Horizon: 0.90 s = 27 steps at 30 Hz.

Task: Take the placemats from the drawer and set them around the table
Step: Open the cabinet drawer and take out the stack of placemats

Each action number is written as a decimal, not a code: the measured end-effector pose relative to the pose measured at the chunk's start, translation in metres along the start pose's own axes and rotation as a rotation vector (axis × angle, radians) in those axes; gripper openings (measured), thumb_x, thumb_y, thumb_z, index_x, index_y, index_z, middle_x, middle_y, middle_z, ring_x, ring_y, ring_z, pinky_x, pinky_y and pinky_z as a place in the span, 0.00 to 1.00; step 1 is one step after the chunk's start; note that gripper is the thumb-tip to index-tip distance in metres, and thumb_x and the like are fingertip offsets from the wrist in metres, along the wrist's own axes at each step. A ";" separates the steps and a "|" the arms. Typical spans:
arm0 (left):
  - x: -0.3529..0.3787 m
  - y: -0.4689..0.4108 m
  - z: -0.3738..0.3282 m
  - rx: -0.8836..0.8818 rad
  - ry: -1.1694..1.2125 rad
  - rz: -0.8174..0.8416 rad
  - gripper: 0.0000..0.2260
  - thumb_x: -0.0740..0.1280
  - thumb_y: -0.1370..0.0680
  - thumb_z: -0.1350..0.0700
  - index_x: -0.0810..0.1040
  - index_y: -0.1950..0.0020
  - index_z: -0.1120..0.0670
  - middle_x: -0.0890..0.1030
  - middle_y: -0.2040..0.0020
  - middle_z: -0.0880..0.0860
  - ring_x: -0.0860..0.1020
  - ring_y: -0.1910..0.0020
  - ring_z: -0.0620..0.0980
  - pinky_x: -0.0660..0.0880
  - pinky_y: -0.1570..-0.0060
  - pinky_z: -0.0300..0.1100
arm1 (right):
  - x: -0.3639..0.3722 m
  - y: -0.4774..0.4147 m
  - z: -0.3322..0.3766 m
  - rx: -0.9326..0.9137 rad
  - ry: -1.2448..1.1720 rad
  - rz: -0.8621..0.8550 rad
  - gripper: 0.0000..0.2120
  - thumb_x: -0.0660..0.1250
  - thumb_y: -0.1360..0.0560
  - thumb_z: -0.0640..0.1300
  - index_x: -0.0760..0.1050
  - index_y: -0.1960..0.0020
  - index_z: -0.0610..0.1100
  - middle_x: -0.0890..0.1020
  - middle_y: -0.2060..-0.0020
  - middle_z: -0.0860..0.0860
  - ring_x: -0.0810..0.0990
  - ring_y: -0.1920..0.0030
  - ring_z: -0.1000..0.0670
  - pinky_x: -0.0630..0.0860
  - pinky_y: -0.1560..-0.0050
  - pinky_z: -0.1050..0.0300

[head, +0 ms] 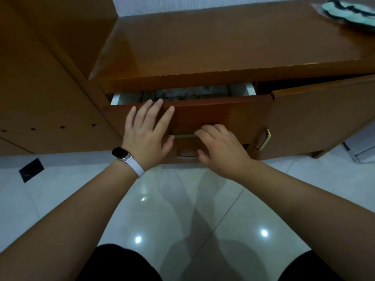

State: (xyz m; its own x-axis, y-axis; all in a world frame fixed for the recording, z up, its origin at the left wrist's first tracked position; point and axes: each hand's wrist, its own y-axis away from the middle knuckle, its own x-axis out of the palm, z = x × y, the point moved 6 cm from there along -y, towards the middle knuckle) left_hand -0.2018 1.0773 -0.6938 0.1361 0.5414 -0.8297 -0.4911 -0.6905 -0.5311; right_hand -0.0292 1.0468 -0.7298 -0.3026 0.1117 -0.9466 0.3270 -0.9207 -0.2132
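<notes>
— Two hands in head view. Report state of each.

— Left hand: spread, fingers straight, laid flat on front of drawer, fingertips at its top edge. White-strapped watch on that wrist. Right hand: fingers curled, hooked on right end of drawer handle, just right of left hand.

— Confirm drawer position and location of placemats.

— Drawer partly out beneath cabinet top. Placemats inside, visible through the gap at far side: grey, mottled, lying flat; count not readable. Cabinet door to right, ajar, gold handle near its left edge. Teal item at far right of cabinet top, blurred. Glossy white floor tiles at near side.
</notes>
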 end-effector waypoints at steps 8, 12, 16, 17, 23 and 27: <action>-0.019 0.014 -0.002 0.027 -0.034 -0.062 0.28 0.68 0.27 0.46 0.70 0.29 0.53 0.75 0.33 0.58 0.70 0.34 0.58 0.61 0.34 0.58 | -0.005 0.024 0.018 -0.037 -0.001 -0.086 0.16 0.68 0.29 0.45 0.78 0.42 0.43 0.80 0.48 0.48 0.76 0.47 0.44 0.77 0.52 0.47; -0.028 0.022 -0.010 0.040 -0.019 -0.072 0.28 0.68 0.27 0.46 0.70 0.29 0.53 0.75 0.34 0.57 0.72 0.35 0.58 0.63 0.36 0.57 | -0.008 0.039 0.026 -0.017 0.010 -0.076 0.17 0.68 0.30 0.45 0.78 0.42 0.43 0.80 0.49 0.48 0.76 0.48 0.43 0.77 0.54 0.47; -0.036 0.032 -0.015 0.045 -0.001 -0.048 0.28 0.68 0.26 0.45 0.70 0.29 0.54 0.75 0.34 0.58 0.73 0.36 0.59 0.65 0.38 0.57 | -0.007 0.048 0.032 -0.037 0.023 -0.060 0.17 0.69 0.30 0.44 0.78 0.42 0.43 0.80 0.49 0.47 0.76 0.48 0.43 0.76 0.54 0.49; -0.040 0.034 -0.016 0.052 -0.003 -0.029 0.28 0.68 0.26 0.45 0.71 0.28 0.55 0.75 0.34 0.58 0.73 0.36 0.59 0.65 0.39 0.57 | -0.007 0.051 0.033 -0.044 0.028 -0.048 0.18 0.69 0.30 0.45 0.78 0.42 0.43 0.80 0.49 0.47 0.76 0.48 0.43 0.75 0.54 0.49; -0.062 0.045 -0.021 0.081 0.005 0.083 0.28 0.68 0.26 0.46 0.71 0.28 0.54 0.75 0.34 0.57 0.74 0.37 0.59 0.67 0.44 0.53 | -0.014 0.066 0.046 -0.049 0.043 0.038 0.17 0.67 0.30 0.49 0.78 0.43 0.43 0.80 0.51 0.48 0.76 0.50 0.44 0.77 0.54 0.48; -0.075 0.055 -0.028 0.104 0.031 0.079 0.28 0.70 0.27 0.48 0.72 0.29 0.54 0.77 0.35 0.57 0.75 0.39 0.59 0.68 0.45 0.53 | -0.020 0.078 0.056 -0.061 0.068 0.117 0.18 0.61 0.28 0.54 0.77 0.43 0.47 0.79 0.51 0.51 0.75 0.50 0.46 0.77 0.54 0.49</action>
State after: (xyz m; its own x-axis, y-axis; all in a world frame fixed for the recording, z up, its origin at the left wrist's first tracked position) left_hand -0.2151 0.9858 -0.6655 0.1193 0.4715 -0.8738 -0.5880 -0.6756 -0.4449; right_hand -0.0477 0.9515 -0.7142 -0.1981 0.0316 -0.9797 0.4108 -0.9048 -0.1123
